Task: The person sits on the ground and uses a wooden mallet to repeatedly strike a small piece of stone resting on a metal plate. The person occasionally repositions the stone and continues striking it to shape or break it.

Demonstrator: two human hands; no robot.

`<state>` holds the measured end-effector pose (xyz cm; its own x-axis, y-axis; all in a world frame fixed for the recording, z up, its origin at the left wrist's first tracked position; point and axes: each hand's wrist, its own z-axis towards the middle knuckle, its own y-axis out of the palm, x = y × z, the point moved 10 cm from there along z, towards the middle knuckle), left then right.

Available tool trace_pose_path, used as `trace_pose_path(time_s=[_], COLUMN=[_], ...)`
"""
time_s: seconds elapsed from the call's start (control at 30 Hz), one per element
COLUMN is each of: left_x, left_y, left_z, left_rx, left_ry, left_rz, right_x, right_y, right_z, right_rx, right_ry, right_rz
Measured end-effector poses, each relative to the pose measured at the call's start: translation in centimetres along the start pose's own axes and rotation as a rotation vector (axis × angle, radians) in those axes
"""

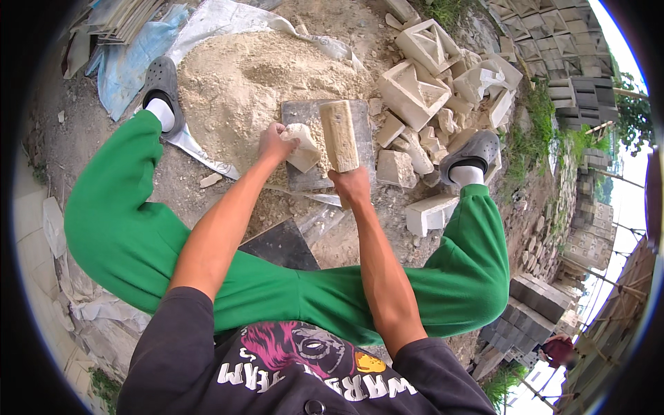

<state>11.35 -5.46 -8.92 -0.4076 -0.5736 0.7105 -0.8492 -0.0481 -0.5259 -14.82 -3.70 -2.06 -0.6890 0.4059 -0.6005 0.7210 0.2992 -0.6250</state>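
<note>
My left hand (275,144) grips the left side of a pale, broken chunk of block (303,149), which rests on a flat grey slab (304,113). In my right hand (351,185) is a wooden mallet (339,135), a thick pale block-shaped piece whose lower end disappears into my fist. The mallet is over the right half of the slab, just right of the chunk and seemingly apart from it. Crumbs and powder lie on the slab between them.
Beyond the slab, a heap of crushed pale rubble (256,72) spreads on a white sheet (207,24). Broken hollow blocks (415,93) are piled at the right, near my right shoe (472,153). A dark board (280,245) lies close to me. Stacked grey blocks (522,315) stand far right.
</note>
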Motion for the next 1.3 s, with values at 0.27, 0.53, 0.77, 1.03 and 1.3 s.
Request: trace_pose_path(time_s=[0.27, 0.53, 0.77, 1.03, 1.3], left_x=[-0.4, -3.0, -1.0, -0.6, 4.4], left_y=[-0.6, 1.4, 0.6, -1.4, 0.7], left_z=[-0.1, 1.7, -0.9, 0.4, -3.4], left_rx=[0.021, -0.103, -0.237, -0.004, -0.155], left_ry=[-0.015, -0.095, -0.179, -0.009, 0.504], left_rz=[0.024, -0.051, -0.179, -0.293, 0.493], right_x=[-1.0, 1.4, 3.7, 2.7, -1.2], right_y=[-1.8, 1.3, 0.5, -0.5, -0.1], right_z=[0.2, 0.5, 0.8, -0.9, -1.9], right_rx=[-0.151, -0.271, -0.154, -0.086, -0.063], right_ry=[0.042, 0.201, 0.269, 0.268, 0.066], right_rz=[0.002, -0.045, 0.252, 0.400, 0.372])
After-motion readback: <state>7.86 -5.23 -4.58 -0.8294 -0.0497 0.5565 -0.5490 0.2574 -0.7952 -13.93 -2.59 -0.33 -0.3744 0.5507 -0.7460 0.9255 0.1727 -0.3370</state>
